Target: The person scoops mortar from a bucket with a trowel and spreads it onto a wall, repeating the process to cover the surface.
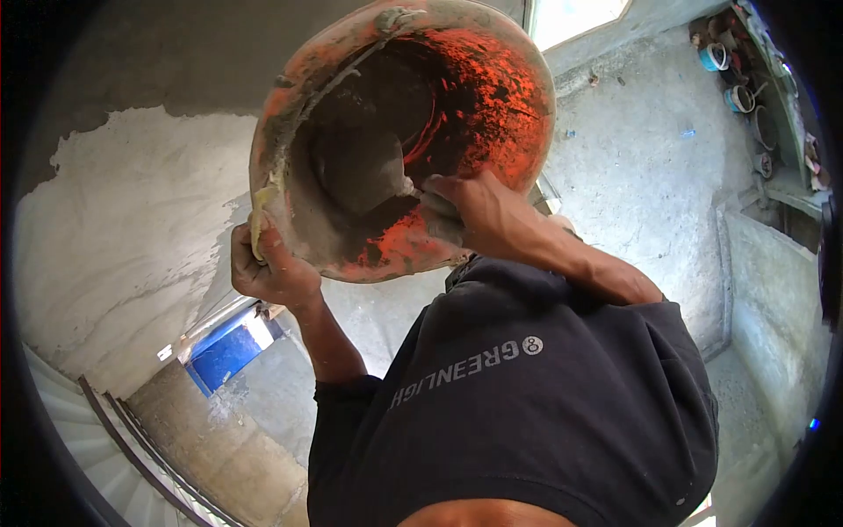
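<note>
A round orange basin (pixel 505 114), coated inside with wet grey mortar, is tilted so its open mouth faces me. My left hand (pixel 274 266) is closed on its left rim, thumb on the near side, with a thin pale-yellow piece (pixel 262 220) pinched against the edge. Inside the basin, my right hand (pixel 461 209) is wrapped round the handle of a trowel (pixel 360 167). The trowel's broad blade is smeared grey and lies over mortar (pixel 369 97) at the basin's bottom. Part of the handle is hidden by my fingers.
Fresh dark plaster (pixel 88 70) borders a paler wall (pixel 149 193) on the left. Stair railings (pixel 132 448) curve at lower left, near a blue panel (pixel 224 356). Several buckets (pixel 739 98) stand at upper right on the concrete floor (pixel 641 176).
</note>
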`<state>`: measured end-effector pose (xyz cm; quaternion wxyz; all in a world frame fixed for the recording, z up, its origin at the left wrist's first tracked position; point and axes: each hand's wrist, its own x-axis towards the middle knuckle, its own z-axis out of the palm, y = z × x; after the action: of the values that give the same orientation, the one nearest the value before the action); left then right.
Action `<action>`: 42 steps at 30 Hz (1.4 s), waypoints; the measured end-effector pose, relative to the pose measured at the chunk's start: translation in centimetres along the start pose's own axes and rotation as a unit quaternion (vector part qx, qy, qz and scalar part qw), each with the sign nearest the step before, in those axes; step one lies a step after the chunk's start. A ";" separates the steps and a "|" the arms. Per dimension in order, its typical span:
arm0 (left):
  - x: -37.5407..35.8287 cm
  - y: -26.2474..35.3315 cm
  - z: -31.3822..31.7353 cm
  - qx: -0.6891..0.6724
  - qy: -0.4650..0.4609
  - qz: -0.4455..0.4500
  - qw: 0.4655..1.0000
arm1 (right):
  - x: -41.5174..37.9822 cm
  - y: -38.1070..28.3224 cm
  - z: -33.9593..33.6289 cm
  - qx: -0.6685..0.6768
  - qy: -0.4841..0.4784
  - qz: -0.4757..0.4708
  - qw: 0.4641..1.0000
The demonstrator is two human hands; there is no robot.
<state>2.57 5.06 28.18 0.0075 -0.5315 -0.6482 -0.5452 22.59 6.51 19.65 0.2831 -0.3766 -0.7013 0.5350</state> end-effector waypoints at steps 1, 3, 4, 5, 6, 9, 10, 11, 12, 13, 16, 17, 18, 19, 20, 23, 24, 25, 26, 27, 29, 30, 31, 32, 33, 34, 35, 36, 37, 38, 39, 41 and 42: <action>0.2 -0.1 -0.1 -0.007 0.003 0.004 1.000 | -0.2 -0.5 -0.1 0.019 -0.013 -0.002 1.000; 0.4 0.0 -0.2 -0.013 0.008 0.010 1.000 | -0.5 -0.6 0.6 0.019 0.009 -0.006 1.000; 0.4 0.1 -0.2 -0.017 0.009 0.007 1.000 | -0.6 -0.6 0.8 0.019 0.032 -0.006 0.999; 0.4 0.2 -0.1 -0.022 0.012 0.003 1.000 | -0.8 -0.5 0.9 0.016 0.029 -0.009 0.999; 0.3 0.2 -0.2 -0.019 0.019 0.001 1.000 | -1.1 -0.5 0.9 0.055 0.038 -0.010 0.998; 0.9 -0.1 -0.3 -0.027 0.033 -0.022 0.999 | -1.0 -0.8 -0.5 0.082 0.017 0.016 0.996; 0.9 -0.3 -0.4 -0.028 0.034 -0.020 0.999 | -1.1 -0.9 -0.9 0.071 -0.008 0.054 0.996; 0.8 -0.3 -0.3 -0.033 0.035 -0.017 0.999 | -1.0 -0.7 -1.2 0.039 -0.006 0.074 0.997; 0.7 -0.2 -0.3 -0.028 0.035 -0.025 0.999 | -0.9 -0.5 -1.2 0.039 -0.013 0.079 0.996; 0.8 0.0 -0.2 -0.024 0.029 -0.018 0.999 | -0.7 -0.4 -1.2 0.023 0.004 0.076 0.997; 1.0 0.2 0.0 -0.010 0.014 0.006 1.000 | -0.2 0.0 -1.5 -0.010 0.015 0.069 0.997; 1.1 0.4 0.0 -0.002 0.021 0.008 1.000 | 0.0 0.0 -1.5 -0.014 -0.001 0.048 0.999; 1.0 0.5 0.0 0.004 0.029 0.010 1.000 | -0.1 0.0 -1.4 -0.019 -0.017 0.027 0.999; 1.0 0.7 -0.1 0.005 0.028 0.006 1.000 | -0.2 0.0 -1.1 -0.018 -0.019 0.031 0.999; 0.9 0.8 -0.1 0.013 0.033 0.018 0.999 | -0.3 0.1 -0.8 -0.002 -0.036 0.042 0.998; 1.1 0.8 -0.2 0.028 0.043 0.038 0.998 | 0.5 -0.3 -0.8 0.004 -0.064 0.080 0.995; 1.0 0.8 -0.4 0.037 0.044 0.042 0.997 | 0.5 -0.5 -0.8 -0.002 -0.077 0.113 0.991; 0.8 0.7 -0.6 0.037 0.042 0.040 0.998 | 0.6 -0.2 -0.6 -0.001 -0.077 0.115 0.990; 0.5 0.8 -0.7 0.042 0.026 0.069 0.996 | 0.8 0.4 -0.4 0.017 -0.072 0.097 0.993; 0.2 0.9 -0.8 0.046 0.009 0.097 0.994 | 0.8 0.7 -0.3 0.035 -0.066 0.080 0.994; 0.2 1.6 -0.5 0.029 0.016 0.079 0.996 | 0.7 0.6 -0.2 0.083 -0.061 0.086 0.991; 0.2 2.0 -0.4 0.017 0.024 0.060 0.998 | 0.7 0.4 -0.1 0.132 -0.061 0.090 0.985; 0.4 2.3 -0.5 0.007 0.029 0.018 0.999 | 0.7 0.0 -0.2 0.178 -0.038 0.081 0.980; 0.7 2.4 -0.4 0.007 0.027 0.021 0.999 | 1.0 -0.3 -0.5 0.181 -0.036 0.079 0.980; 1.0 2.6 -0.3 -0.012 0.042 -0.007 0.999 | 1.4 -0.6 -0.8 0.155 -0.043 0.069 0.985; 1.3 2.6 -0.5 -0.029 0.058 -0.037 0.997 | 1.8 -1.1 -1.0 0.129 -0.052 0.059 0.989; 1.3 2.4 -0.8 -0.027 0.057 -0.035 0.997 | 2.0 -1.6 -1.4 0.131 -0.052 0.057 0.988; 1.2 1.9 -1.1 -0.033 0.056 -0.041 0.997 | 2.3 -2.1 -1.9 0.143 -0.073 0.103 0.982; 1.1 1.4 -1.4 -0.042 0.056 -0.045 0.997 | 2.5 -2.4 -2.3 0.152 -0.092 0.146 0.973; 1.1 1.2 -1.7 -0.049 0.056 -0.050 0.996 | 2.6 -2.4 -2.2 0.151 -0.091 0.143 0.974; 1.1 1.2 -1.8 -0.051 0.057 -0.047 0.996 | 2.7 -2.2 -2.0 0.154 -0.088 0.145 0.973; 1.2 1.3 -1.8 -0.057 0.050 -0.046 0.996 | 2.7 -2.3 -2.0 0.157 -0.082 0.147 0.973; 1.3 1.3 -1.6 -0.060 0.051 -0.043 0.996 | 2.9 -2.6 -2.0 0.135 -0.076 0.137 0.978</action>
<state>2.01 4.55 30.53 -0.0143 -0.4741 -0.6354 -0.6093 21.97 9.59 22.69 0.2015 -0.3856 -0.5836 0.6856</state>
